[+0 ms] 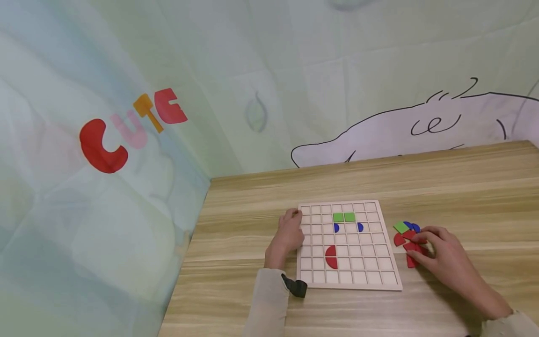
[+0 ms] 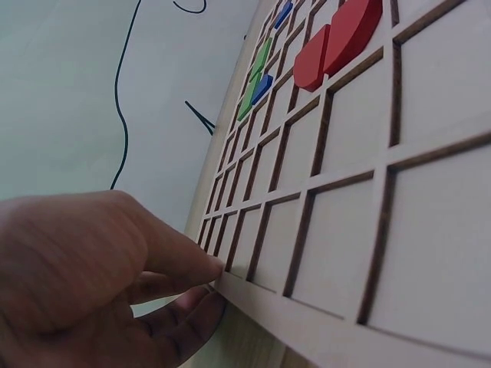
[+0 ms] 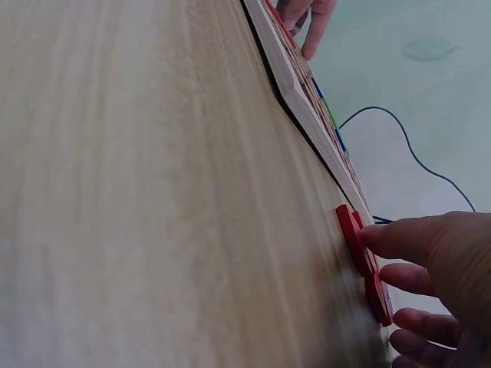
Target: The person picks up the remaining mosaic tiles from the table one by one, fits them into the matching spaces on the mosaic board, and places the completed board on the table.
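A pale wooden grid board [image 1: 349, 285] lies on the table. My left hand [image 1: 289, 234] grips its left edge; in the left wrist view the thumb lies on the rim, with other fingers curled at the side. Two green squares [image 1: 338, 217], two blue half-circles [image 1: 360, 227] and two red quarter-circles [image 1: 331, 263] sit in the board's cells. Right of the board is a small pile of loose red pieces [image 1: 398, 240]. My right hand [image 1: 448, 256] is over this pile, thumb and fingers apart, fingertips touching red pieces [image 3: 354, 239]. The palm hides part of the pile.
A green square [image 1: 401, 227] and blue pieces [image 1: 416, 228] lie at the far side of the pile. The wooden table [image 1: 252, 196] meets a printed cloth backdrop [image 1: 261, 70] at its back and left. A dark strap [image 1: 296, 286] hangs at the left cuff.
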{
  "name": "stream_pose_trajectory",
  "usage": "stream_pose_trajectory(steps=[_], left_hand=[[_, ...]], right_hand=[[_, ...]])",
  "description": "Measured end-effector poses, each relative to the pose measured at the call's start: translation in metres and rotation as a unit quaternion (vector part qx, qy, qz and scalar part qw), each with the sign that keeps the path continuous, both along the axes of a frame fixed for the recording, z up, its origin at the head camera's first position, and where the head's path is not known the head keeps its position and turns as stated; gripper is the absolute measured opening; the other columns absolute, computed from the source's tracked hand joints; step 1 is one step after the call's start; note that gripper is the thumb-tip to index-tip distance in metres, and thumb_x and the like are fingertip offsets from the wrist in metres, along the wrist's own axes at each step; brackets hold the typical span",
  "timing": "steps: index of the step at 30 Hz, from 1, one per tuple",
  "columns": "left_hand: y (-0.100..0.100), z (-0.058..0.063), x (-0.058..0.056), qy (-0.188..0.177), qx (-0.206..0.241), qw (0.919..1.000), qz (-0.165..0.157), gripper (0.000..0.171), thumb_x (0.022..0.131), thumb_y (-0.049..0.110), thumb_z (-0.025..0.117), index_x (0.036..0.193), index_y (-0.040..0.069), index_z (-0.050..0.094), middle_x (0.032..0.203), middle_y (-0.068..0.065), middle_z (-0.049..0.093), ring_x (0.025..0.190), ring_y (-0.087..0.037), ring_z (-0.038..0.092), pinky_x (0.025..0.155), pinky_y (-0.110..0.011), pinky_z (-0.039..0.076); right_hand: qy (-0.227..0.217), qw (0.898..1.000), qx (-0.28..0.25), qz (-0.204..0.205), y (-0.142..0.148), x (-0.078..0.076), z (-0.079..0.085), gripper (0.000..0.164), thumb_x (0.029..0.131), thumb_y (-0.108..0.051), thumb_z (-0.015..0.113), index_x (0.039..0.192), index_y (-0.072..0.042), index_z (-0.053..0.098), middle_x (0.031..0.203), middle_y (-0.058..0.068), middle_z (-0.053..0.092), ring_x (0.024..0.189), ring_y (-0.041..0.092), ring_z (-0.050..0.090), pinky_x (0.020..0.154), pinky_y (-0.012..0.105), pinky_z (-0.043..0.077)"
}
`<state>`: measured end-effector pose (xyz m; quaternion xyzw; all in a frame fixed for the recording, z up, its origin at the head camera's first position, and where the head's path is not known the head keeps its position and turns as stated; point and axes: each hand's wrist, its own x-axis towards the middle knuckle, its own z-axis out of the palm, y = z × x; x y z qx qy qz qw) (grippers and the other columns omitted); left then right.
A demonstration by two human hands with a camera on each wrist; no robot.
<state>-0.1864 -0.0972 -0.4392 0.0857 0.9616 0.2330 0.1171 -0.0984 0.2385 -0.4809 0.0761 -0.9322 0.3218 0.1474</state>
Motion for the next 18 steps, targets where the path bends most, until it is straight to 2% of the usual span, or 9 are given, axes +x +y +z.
stream_pose_trajectory(steps=[5,18], left_hand=[[0.0001,-0.0001,-0.0002,-0.002,-0.001,1.0000,0.001,0.054,0.090,-0.001,0.041,0.143,0.004,0.032,0.148,-0.008,0.022,0.134,-0.031,0.021,0.107,-0.040,0.028],[0.0000,0.0008,0.0009,0.003,0.007,1.0000,0.000,0.054,0.088,-0.002,0.041,0.142,0.002,0.033,0.148,-0.009,0.023,0.133,-0.031,0.022,0.107,-0.040,0.028]], right_hand=[[0.013,1.000,0.002,0.006,-0.0003,0.0007,-0.0006,0.035,0.065,-0.018,0.082,0.090,-0.002,0.065,0.108,0.022,0.049,0.100,0.042,0.041,0.082,0.056,0.032],[0.013,1.000,0.014,0.006,-0.0006,0.0002,-0.0014,0.035,0.064,-0.018,0.082,0.090,0.000,0.066,0.107,0.023,0.050,0.100,0.043,0.041,0.081,0.056,0.033]])
